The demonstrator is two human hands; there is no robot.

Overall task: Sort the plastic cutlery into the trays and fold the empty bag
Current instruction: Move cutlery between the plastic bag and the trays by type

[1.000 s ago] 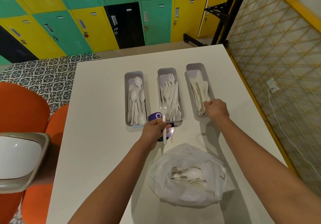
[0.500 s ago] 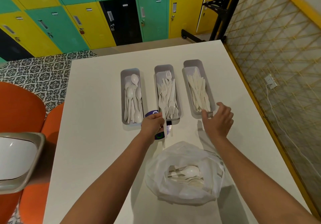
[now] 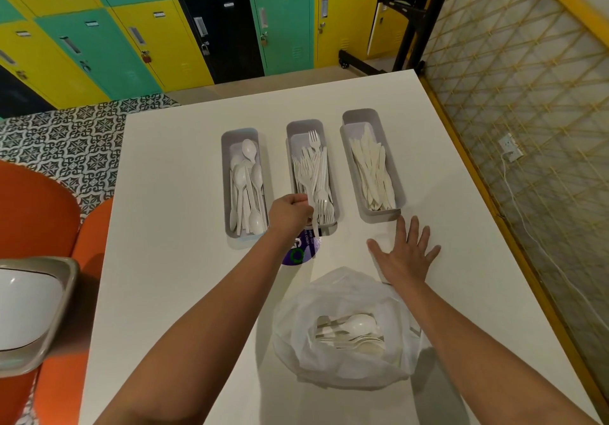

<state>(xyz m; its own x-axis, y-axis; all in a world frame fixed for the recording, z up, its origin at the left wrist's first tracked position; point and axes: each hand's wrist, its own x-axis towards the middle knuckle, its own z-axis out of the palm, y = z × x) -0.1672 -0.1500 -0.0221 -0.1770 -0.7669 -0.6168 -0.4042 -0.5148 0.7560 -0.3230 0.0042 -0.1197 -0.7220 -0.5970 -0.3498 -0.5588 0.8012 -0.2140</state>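
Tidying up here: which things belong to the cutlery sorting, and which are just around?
Job: spoon tray, fork tray, knife tray, fork in left hand, bag with spoons.
Around: purple sticker, bin, orange chair.

Table (image 3: 184, 227) smooth matt white; three trays (image 3: 370, 118) matt grey plastic holding glossy white plastic spoons (image 3: 248, 151), forks (image 3: 313, 136), knives (image 3: 372, 174). Bag (image 3: 329, 292) thin translucent crinkled plastic film, slight sheen. Lockers (image 3: 158, 39) painted metal, semi-gloss; sticker (image 3: 298, 251) glossy purple.
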